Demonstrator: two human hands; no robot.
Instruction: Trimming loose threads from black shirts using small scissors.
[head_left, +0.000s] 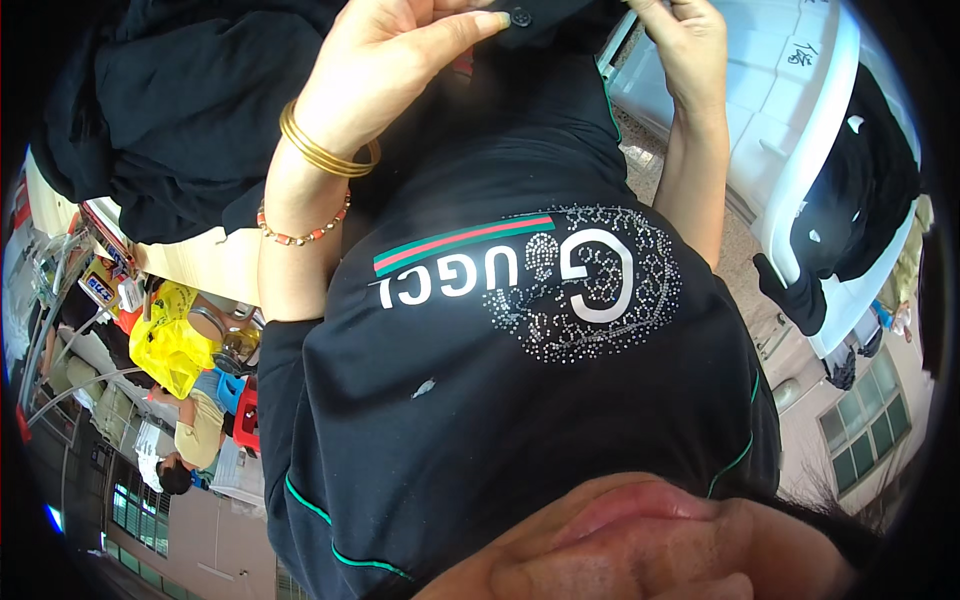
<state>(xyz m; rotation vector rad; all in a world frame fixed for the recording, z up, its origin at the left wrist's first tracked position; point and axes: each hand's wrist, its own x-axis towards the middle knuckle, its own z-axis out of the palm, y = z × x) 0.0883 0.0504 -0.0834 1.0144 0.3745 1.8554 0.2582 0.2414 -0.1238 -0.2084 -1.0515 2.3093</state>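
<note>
Both hands are at the top of the head view, holding a black garment (565, 30) between them. My left hand (375, 65), with gold bangles and a beaded bracelet on its wrist, pinches the cloth beside a small dark round button (521, 17). The thumb lies right next to that button. On the other side, my right hand (692, 45) grips the cloth's edge between thumb and fingers. The upper frame edge cuts off some fingertips and the rest of the garment. Below the hands spreads my own black shirt, with a printed and studded chest.
A heap of black cloth (200, 90) lies left on a pale wooden tabletop (185, 258). At right stands a white plastic tub (800, 190) with black cloth (855, 185) beside its rim. Far left are a yellow bag (170, 340), a red stool (246, 415) and another person (200, 435).
</note>
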